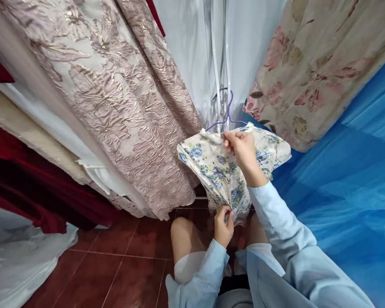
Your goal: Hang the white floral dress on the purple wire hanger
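Note:
A white dress with blue flowers [216,164] hangs in front of me on a purple hanger [228,112]. My left hand [223,226] pinches the fabric low down along the middle front, with thumb and forefinger closed at the lower end of a central seam or opening. Near the neckline, my right hand [242,147] is closed on the upper front edge of the same garment. Its fingertips are partly hidden behind the hand. Between the two hands the cloth is drawn fairly straight. The garment's short sleeves spread out to both sides.
A pink and gold brocade gown [125,102] hangs close on the left, with dark red cloth [35,184] beyond it. White fabric with ribbons [192,51] hangs behind. To the right are a floral beige dress [308,81] and blue tulle [346,192]. Below lies red tiled floor [131,273].

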Demonstrator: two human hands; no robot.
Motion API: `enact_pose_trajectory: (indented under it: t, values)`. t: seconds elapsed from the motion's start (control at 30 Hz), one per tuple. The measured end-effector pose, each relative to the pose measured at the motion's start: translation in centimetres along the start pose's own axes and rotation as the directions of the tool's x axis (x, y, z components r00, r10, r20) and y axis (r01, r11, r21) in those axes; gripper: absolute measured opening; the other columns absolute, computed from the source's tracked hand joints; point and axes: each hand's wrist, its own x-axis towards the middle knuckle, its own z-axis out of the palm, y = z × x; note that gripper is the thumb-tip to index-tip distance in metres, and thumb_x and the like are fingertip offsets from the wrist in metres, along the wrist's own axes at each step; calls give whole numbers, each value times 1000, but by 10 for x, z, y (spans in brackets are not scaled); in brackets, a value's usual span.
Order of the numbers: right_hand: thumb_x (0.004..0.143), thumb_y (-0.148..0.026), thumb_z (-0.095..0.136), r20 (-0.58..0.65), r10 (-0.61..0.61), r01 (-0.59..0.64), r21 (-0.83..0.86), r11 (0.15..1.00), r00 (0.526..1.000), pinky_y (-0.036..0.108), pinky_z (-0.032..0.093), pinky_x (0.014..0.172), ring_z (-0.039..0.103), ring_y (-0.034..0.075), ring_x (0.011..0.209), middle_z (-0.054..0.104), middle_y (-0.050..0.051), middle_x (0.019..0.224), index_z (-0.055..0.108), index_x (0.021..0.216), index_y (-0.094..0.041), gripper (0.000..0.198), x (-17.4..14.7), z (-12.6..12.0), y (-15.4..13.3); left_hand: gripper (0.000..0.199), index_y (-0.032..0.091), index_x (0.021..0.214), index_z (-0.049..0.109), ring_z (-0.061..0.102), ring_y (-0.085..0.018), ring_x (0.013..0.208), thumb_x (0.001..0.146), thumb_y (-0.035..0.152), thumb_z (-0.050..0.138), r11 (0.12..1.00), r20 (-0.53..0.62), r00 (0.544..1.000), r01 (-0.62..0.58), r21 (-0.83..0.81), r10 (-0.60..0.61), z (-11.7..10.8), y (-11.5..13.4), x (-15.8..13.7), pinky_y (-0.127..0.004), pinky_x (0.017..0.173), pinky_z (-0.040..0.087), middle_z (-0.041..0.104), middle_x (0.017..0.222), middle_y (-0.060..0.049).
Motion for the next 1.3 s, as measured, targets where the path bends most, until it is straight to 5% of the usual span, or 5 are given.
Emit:
enact_pose_trajectory:
  t: [0.3, 0.43, 0.57, 0.73, 1.3]
  values:
    - [84, -30, 60, 25, -39, 40, -53, 998, 999, 21, 34, 43, 44, 9, 39, 56, -4, 48, 65, 79, -17, 15, -24, -19, 1, 32, 19, 119, 67, 63, -18, 84, 101, 41, 53, 972, -111, 966, -236, 1, 234, -49, 58, 103, -31, 81, 51, 67, 91, -7]
    - [86, -30, 60, 50, -64, 68, -92, 993, 997, 22, 35, 45, 44, 8, 40, 56, -5, 48, 63, 80, -17, 15, -27, -19, 1, 43, 21, 142, 55, 59, -14, 75, 105, 42, 46, 869, -81, 867, -482, 116, 491, -74, 121, 191, -28, 76, 50, 66, 88, -4]
    - [87, -34, 61, 55, -96, 102, -107, 989, 994, 23, 37, 47, 46, 9, 41, 56, -4, 48, 61, 76, -18, 19, -19, -22, 4, 29, 18, 112, 68, 64, -18, 95, 106, 35, 45, 696, 127, 747, -657, 290, 653, -74, 153, 236, -30, 87, 51, 68, 101, -8]
    - [85, -35, 63, 88, -31, 39, -89, 995, 996, 24, 28, 43, 37, 9, 35, 48, -7, 39, 56, 69, -20, 22, -14, -22, 17, 26, 17, 98, 66, 64, -19, 92, 106, 30, 44, 608, 30, 672, -687, 398, 740, -67, 155, 234, -31, 84, 50, 67, 93, -8]
    - [76, -28, 57, 125, 201, -189, -101, 977, 972, 25, 26, 43, 33, 9, 38, 44, -5, 38, 56, 59, -20, 19, -25, -10, 52, 34, 17, 97, 64, 64, -19, 94, 108, 36, 38, 688, -257, 647, -603, 403, 718, -71, 151, 219, -35, 90, 48, 67, 94, -8]
